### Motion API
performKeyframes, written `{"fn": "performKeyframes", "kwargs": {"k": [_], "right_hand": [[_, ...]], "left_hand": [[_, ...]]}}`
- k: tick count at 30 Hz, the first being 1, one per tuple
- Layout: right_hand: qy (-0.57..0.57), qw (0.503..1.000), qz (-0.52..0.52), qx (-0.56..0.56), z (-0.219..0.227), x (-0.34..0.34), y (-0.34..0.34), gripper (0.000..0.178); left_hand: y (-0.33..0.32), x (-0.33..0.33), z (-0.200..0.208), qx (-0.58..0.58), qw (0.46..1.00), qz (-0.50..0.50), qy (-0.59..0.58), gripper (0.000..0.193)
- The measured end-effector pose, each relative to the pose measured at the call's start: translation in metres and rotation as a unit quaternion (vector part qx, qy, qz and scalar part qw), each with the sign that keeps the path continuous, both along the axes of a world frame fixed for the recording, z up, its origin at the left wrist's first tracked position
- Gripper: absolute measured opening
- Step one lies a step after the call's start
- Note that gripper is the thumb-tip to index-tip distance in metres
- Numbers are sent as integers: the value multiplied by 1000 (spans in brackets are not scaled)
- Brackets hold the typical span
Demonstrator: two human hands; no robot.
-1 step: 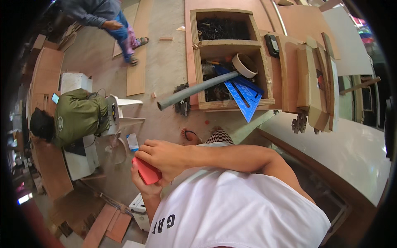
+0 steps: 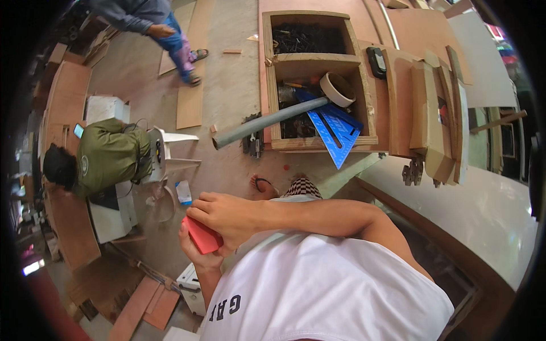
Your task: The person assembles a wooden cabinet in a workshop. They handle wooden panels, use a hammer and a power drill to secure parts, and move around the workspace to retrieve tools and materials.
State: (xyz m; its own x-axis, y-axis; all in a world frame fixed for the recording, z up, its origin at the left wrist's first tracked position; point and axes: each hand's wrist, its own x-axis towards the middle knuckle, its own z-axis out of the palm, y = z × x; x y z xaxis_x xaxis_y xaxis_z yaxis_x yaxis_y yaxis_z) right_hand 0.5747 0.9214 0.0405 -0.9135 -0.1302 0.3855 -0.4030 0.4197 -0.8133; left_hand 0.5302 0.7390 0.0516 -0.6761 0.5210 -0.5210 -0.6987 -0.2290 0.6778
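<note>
Looks like the left hand (image 2: 197,254) and right hand (image 2: 220,217) are both wrapped round that red block (image 2: 205,236), lower-left of frame centre, probably to keep it steady.

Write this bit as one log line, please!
Left hand: holds red object | Right hand: holds it too | Wooden box: grey pipe, blue triangle overhanging

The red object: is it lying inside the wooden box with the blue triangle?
No, the left hand and the right hand hold the red object between them, apart from the wooden box.
</note>
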Motion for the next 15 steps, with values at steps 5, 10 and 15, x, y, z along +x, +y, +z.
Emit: {"fn": "performKeyframes", "kwargs": {"k": [5, 10, 15], "right_hand": [[40, 997, 57, -29, -7, 33, 6, 95], [17, 995, 97, -36, -15, 57, 16, 94], [-26, 991, 118, -57, -21, 64, 26, 92]], "left_hand": [[-14, 53, -33, -77, 982, 57, 162, 76], [13, 91, -23, -10, 990, 133, 54, 75], [15, 99, -34, 49, 992, 117, 6, 55]]}}
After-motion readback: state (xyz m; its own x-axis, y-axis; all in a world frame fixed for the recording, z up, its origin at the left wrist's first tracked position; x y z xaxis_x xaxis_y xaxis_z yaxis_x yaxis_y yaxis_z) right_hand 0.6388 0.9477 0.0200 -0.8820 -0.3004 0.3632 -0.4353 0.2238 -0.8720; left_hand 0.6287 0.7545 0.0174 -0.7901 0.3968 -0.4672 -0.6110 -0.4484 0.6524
